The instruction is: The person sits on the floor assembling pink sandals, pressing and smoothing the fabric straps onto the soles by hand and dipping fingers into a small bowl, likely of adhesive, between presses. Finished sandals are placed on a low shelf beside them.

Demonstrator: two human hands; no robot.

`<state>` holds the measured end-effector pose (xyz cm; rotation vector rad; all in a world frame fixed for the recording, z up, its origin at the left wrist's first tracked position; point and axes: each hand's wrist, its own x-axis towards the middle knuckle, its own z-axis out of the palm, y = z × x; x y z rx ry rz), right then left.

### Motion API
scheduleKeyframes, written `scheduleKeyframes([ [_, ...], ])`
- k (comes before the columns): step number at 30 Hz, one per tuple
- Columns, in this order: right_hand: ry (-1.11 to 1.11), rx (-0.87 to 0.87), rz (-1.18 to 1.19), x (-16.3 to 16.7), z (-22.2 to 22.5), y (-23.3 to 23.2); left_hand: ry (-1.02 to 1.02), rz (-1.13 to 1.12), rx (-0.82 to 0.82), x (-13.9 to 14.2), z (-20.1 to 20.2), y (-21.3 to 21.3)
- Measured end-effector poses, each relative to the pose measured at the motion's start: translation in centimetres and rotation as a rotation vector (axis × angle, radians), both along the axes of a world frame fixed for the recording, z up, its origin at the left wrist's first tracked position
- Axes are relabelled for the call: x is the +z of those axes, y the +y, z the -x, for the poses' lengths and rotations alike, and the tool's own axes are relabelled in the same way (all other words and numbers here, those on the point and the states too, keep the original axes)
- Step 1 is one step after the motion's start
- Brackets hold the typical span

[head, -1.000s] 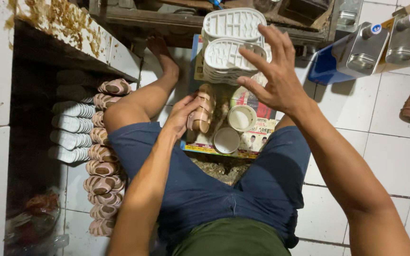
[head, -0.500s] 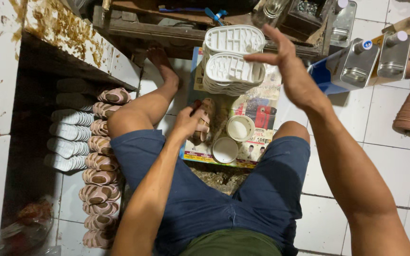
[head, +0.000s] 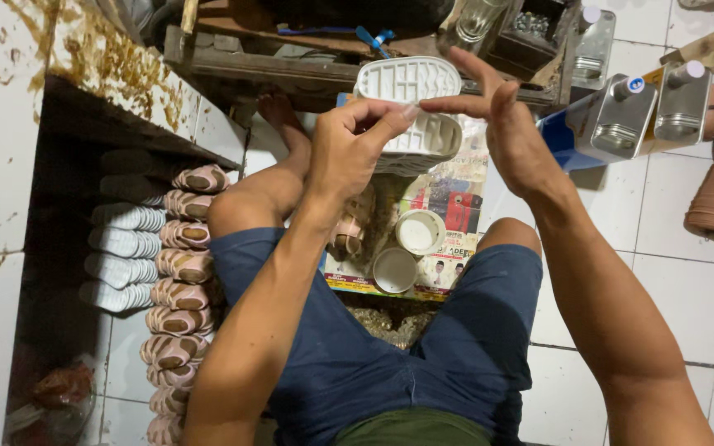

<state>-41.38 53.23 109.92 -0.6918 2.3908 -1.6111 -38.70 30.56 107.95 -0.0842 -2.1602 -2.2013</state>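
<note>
up front, both hands meet over the white soles — left hand fingers curled together, right hand fingers apart.

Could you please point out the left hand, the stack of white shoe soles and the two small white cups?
left hand (head: 349,153), head view, back of hand.
white shoe soles (head: 411,80), head view, top sole's tread.
white cups (head: 420,232), head view, upper cup's inside.

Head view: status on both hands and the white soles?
Left hand raised, fingers pinched at right hand fingertips; whether they hold anything is unclear. Stack of white soles just beyond, untouched. Two open round tins on printed paper below.
</note>
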Motion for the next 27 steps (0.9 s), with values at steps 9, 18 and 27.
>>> scheduleKeyframes([
  [9,-0.026,-0.050,0.021,-0.9,-0.4,1.6,0.025,-0.054,-0.049,-2.6,2.1,-0.1],
  [18,-0.148,-0.136,0.387,-3.0,0.0,5.6,0.092,0.202,-0.057,-2.7,3.7,-0.8],
  [27,-0.094,-0.495,0.510,-5.6,-1.2,12.7,0.244,0.561,-0.089,-3.7,3.6,-1.0],
])
